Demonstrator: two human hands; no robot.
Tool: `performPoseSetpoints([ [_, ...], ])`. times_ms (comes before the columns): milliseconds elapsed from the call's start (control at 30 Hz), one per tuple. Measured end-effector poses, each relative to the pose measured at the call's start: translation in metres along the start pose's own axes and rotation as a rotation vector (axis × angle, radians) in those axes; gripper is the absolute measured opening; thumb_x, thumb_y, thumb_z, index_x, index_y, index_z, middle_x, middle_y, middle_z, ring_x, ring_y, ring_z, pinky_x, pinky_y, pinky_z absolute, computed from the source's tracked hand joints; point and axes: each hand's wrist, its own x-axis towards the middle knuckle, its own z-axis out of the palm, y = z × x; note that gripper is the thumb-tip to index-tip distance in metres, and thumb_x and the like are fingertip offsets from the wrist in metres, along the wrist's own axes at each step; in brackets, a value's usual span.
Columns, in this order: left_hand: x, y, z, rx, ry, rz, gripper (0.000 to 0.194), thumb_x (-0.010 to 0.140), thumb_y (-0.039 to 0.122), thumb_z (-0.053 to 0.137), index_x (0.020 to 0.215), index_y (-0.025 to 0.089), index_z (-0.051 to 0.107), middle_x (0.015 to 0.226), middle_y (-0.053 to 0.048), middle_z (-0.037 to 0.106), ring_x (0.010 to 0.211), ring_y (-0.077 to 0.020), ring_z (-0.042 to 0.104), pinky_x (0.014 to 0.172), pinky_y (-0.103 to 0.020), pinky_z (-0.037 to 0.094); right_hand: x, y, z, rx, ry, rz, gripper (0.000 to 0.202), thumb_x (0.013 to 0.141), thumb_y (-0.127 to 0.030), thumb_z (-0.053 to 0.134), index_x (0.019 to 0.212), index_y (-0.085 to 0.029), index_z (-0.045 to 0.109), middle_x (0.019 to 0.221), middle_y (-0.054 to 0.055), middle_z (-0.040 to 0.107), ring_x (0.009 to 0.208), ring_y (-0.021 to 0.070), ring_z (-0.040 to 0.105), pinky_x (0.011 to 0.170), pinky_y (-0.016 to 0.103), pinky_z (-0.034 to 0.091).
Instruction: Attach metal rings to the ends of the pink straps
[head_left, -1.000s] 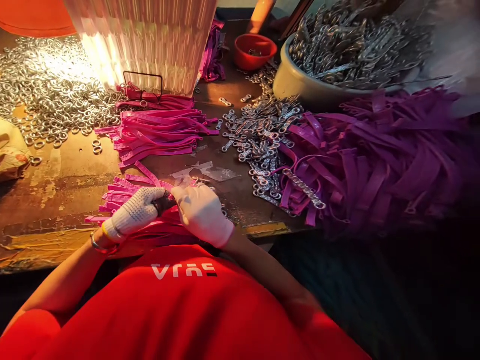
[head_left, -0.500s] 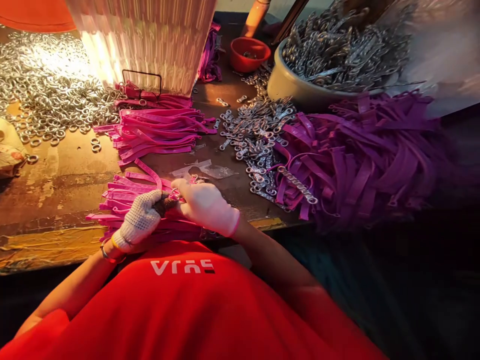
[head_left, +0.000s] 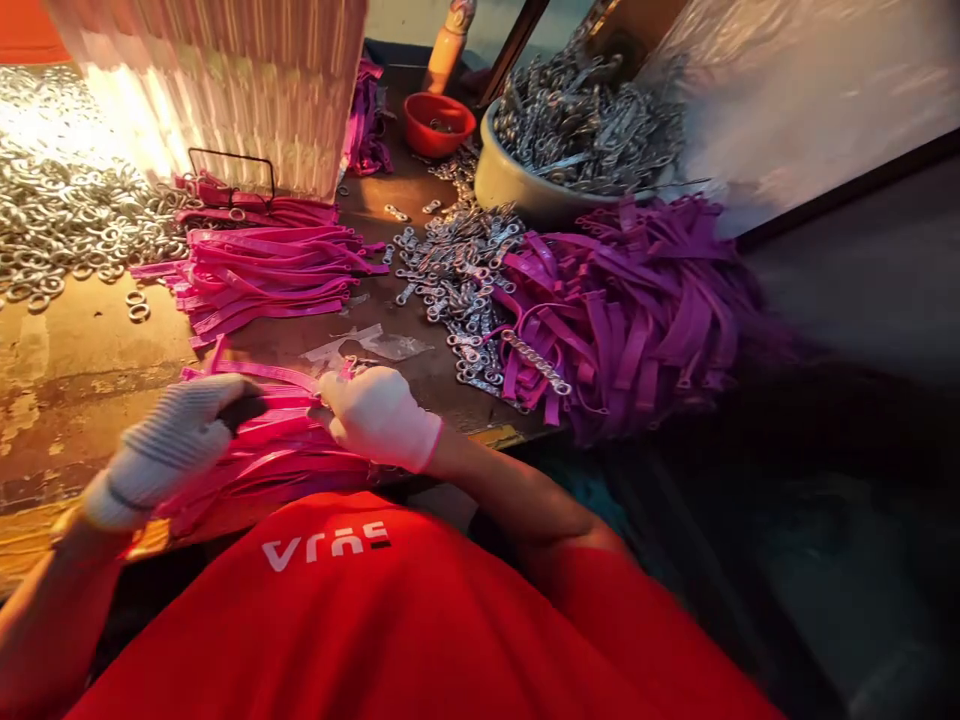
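Observation:
My right hand (head_left: 381, 415), in a white glove, is closed on a pink strap (head_left: 281, 374) that stretches leftward from its fingers. A small bit of metal shows at the top of that hand. To the left, my left hand (head_left: 176, 440) wears a ribbed white glove with dark fingertips. Its fingers are curled together, slightly blurred, and whatever they may hold is hidden. Under both hands lies a layer of pink straps (head_left: 262, 455) at the table's front edge. A second bundle of pink straps (head_left: 270, 275) lies just beyond.
Loose metal rings (head_left: 90, 220) cover the table's left side beside a corrugated translucent panel (head_left: 225, 90). Metal links (head_left: 465, 270) are heaped right of centre. Purple straps (head_left: 637, 310) pile up farther right, before a basin (head_left: 510, 185) of metal pieces. A red bowl (head_left: 439, 125) stands behind.
My left hand has moved left, away from my right hand, which keeps its grip near the same spot over the straps. The whole view has shifted rightward.

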Motion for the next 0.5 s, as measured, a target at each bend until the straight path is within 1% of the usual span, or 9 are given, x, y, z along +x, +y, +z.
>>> performPoseSetpoints([
  [33, -0.001, -0.004, -0.011, 0.13, 0.025, 0.013, 0.014, 0.081, 0.028, 0.068, 0.088, 0.023, 0.078, 0.085, -0.001, 0.077, 0.075, -0.0193, 0.063, 0.075, -0.028, 0.047, -0.004, 0.005, -0.001, 0.017, 0.003, 0.038, 0.038, 0.101, -0.046, 0.053, 0.107, -0.012, 0.067, 0.08, 0.012, 0.073, 0.077, 0.0259, 0.07, 0.06, 0.032, 0.031],
  [100, -0.005, -0.011, -0.024, 0.219, 0.107, 0.026, 0.02, 0.082, 0.029, 0.064, 0.097, 0.026, 0.078, 0.093, 0.002, 0.078, 0.084, -0.0208, 0.066, 0.082, -0.03, 0.049, -0.015, 0.022, 0.0, 0.103, 0.019, 0.021, 0.041, 0.098, -0.053, 0.059, 0.105, -0.014, 0.068, 0.084, 0.011, 0.074, 0.08, 0.024, 0.069, 0.065, 0.032, 0.035],
  [167, -0.009, -0.014, -0.024, 0.163, 0.17, -0.034, 0.025, 0.083, 0.027, 0.064, 0.105, 0.028, 0.077, 0.096, 0.004, 0.077, 0.087, -0.0204, 0.066, 0.08, -0.029, 0.051, -0.023, 0.049, 0.006, 0.232, 0.089, -0.041, 0.039, 0.096, -0.055, 0.062, 0.105, -0.018, 0.07, 0.093, 0.008, 0.075, 0.088, 0.0219, 0.067, 0.074, 0.031, 0.039],
  [233, -0.01, -0.01, -0.013, -0.034, 0.19, -0.156, 0.022, 0.085, 0.026, 0.066, 0.105, 0.027, 0.076, 0.087, 0.003, 0.075, 0.07, -0.016, 0.061, 0.061, -0.023, 0.048, -0.025, 0.087, 0.014, 0.311, 0.207, 0.011, 0.03, 0.099, -0.046, 0.06, 0.11, -0.02, 0.071, 0.102, 0.007, 0.074, 0.095, 0.0206, 0.065, 0.082, 0.03, 0.041],
  [300, -0.004, 0.0, 0.003, -0.386, 0.18, -0.311, 0.012, 0.088, 0.029, 0.065, 0.095, 0.023, 0.074, 0.071, 0.001, 0.067, 0.051, -0.0098, 0.044, 0.043, -0.019, 0.035, -0.02, 0.129, 0.024, 0.243, 0.318, 0.229, 0.024, 0.101, -0.032, 0.055, 0.111, -0.018, 0.071, 0.104, 0.009, 0.074, 0.097, 0.0224, 0.063, 0.085, 0.033, 0.041],
  [333, 0.001, 0.007, 0.012, -0.589, 0.168, -0.393, 0.012, 0.09, 0.029, 0.064, 0.09, 0.02, 0.072, 0.066, 0.001, 0.062, 0.046, -0.0076, 0.037, 0.038, -0.018, 0.029, -0.016, 0.149, 0.029, 0.157, 0.325, 0.323, 0.024, 0.1, -0.026, 0.054, 0.113, -0.016, 0.071, 0.106, 0.012, 0.073, 0.1, 0.0246, 0.061, 0.086, 0.035, 0.04],
  [367, 0.008, 0.013, 0.019, -0.777, 0.163, -0.475, 0.014, 0.092, 0.027, 0.061, 0.087, 0.019, 0.071, 0.063, 0.0, 0.059, 0.044, -0.0064, 0.033, 0.036, -0.016, 0.028, -0.01, 0.168, 0.034, 0.063, 0.298, 0.378, 0.026, 0.098, -0.021, 0.053, 0.117, -0.016, 0.071, 0.113, 0.014, 0.072, 0.105, 0.0271, 0.059, 0.086, 0.037, 0.038],
  [433, 0.022, 0.023, 0.032, -1.047, 0.208, -0.609, 0.02, 0.096, 0.021, 0.054, 0.087, 0.017, 0.071, 0.068, -0.002, 0.062, 0.046, -0.0059, 0.043, 0.039, -0.013, 0.037, 0.003, 0.197, 0.044, -0.08, 0.212, 0.368, 0.033, 0.096, -0.016, 0.051, 0.123, -0.016, 0.068, 0.125, 0.016, 0.067, 0.114, 0.0312, 0.053, 0.086, 0.04, 0.035],
  [500, 0.032, 0.03, 0.04, -1.176, 0.278, -0.699, 0.026, 0.097, 0.013, 0.046, 0.091, 0.015, 0.071, 0.078, -0.006, 0.068, 0.058, -0.0086, 0.058, 0.049, -0.015, 0.05, 0.014, 0.214, 0.053, -0.159, 0.115, 0.328, 0.033, 0.097, -0.017, 0.048, 0.122, -0.015, 0.069, 0.127, 0.017, 0.066, 0.115, 0.0326, 0.05, 0.085, 0.041, 0.033],
])
